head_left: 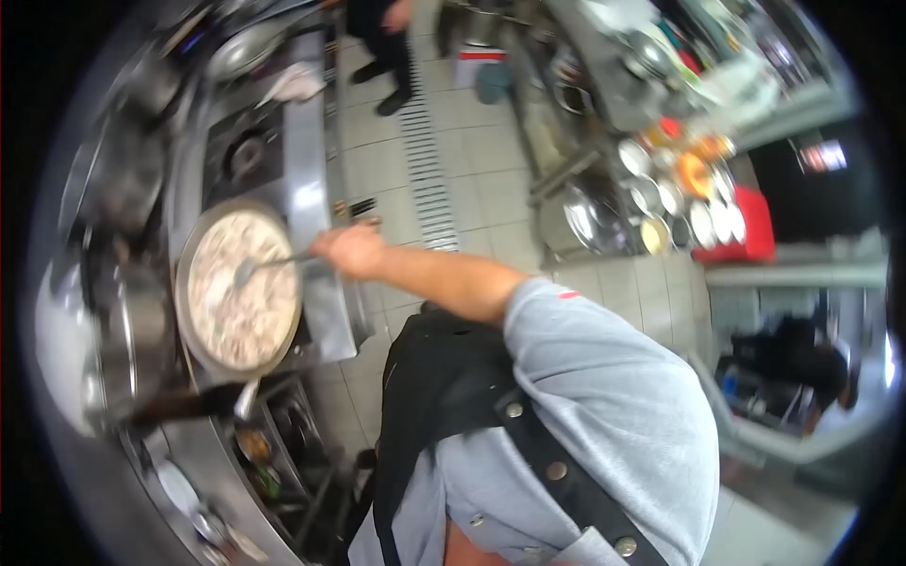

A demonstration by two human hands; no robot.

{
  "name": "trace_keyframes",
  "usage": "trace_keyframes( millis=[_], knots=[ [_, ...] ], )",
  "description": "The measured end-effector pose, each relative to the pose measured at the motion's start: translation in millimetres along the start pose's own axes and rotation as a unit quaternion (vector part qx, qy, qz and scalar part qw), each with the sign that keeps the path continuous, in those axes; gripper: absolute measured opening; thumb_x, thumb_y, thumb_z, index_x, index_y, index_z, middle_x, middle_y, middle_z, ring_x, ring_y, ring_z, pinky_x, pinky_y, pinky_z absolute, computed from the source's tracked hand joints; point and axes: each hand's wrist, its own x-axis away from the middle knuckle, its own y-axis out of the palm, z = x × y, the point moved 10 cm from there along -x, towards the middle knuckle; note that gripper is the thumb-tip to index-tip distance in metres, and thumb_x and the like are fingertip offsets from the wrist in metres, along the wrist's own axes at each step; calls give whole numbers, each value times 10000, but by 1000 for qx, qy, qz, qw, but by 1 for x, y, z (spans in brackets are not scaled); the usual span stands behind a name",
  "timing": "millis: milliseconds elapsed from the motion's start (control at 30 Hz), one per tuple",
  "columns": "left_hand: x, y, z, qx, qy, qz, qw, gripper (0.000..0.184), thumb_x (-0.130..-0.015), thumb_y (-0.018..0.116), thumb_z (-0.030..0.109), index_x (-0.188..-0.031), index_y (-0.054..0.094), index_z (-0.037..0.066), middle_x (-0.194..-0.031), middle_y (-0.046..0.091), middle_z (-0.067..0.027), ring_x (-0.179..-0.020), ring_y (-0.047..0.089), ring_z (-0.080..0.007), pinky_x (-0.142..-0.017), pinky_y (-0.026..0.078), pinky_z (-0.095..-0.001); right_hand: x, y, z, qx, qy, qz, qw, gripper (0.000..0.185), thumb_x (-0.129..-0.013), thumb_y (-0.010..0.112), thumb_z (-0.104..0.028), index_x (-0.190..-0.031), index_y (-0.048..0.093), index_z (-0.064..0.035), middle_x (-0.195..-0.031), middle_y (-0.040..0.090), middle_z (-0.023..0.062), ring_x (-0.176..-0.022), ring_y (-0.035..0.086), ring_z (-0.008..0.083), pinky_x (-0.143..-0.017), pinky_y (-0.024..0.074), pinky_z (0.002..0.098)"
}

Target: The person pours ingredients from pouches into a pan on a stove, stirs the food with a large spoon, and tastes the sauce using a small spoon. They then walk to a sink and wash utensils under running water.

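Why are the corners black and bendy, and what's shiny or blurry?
Head view: probably a very wide lens, curving things and darkening the corners; head view: glare whitens the steel counter beside the pan; head view: the right hand and its utensil look soft, maybe from motion.

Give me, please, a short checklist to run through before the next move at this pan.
1. Right hand gripping the spoon: ok, closed around its handle end.
2. Spoon head inside the pan: ok, it is in the food.
3. Pan set on the stove: ok, it appears to rest there.
4. Pan handle steadied: not ok, no hand shows on it; the left hand is out of view.
5. Cloth away from the pan: ok, it lies apart, farther along the stove.
6. Flame under the pan: cannot tell, the pan hides it.
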Motion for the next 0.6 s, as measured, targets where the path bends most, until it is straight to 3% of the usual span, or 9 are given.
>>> trace_keyframes(
  millis=[167,333,367,467,600],
  knots=[
    [-53,-36,35,74,-19,16,997,282,-954,620,278,-1024,727,27,-879,716,-62,-804,657,-208,-717,514,-359,37,-22,-34,-83,11,48,995,318,-901,583,-164,-1214,627,-134,-1177,637,108,-1010,682,322,-822,558,461],
    [-77,-47,88,70,74,31,994,285,-961,606,284,-1007,728,30,-871,713,-64,-793,652,-215,-711,512,-371,44,14,-19,-62,20,50,997,364,-872,601,-107,-1235,621,-121,-1169,631,102,-1087,643,313,-858,544,457],
    [-79,-44,86,83,54,23,995,286,-962,604,285,-1004,727,31,-868,712,-64,-791,651,-214,-710,511,-371,48,17,-15,-62,28,46,997,394,-858,612,-88,-1251,616,-114,-1173,629,104,-1118,628,311,-879,538,456],
    [-83,-32,82,59,32,-22,998,288,-963,597,290,-996,727,35,-862,709,-64,-784,647,-212,-707,510,-373,54,7,-12,-50,21,115,992,472,-843,652,-112,-1312,602,-134,-1197,605,98,-1168,581,298,-923,513,447],
    [-96,-10,79,-26,37,-101,994,293,-965,589,296,-985,727,39,-853,705,-64,-776,641,-209,-703,507,-375,129,-67,-4,-109,-37,234,965,550,-837,689,-169,-1373,571,-138,-1208,594,113,-1185,553,315,-963,487,440]
  ],
)
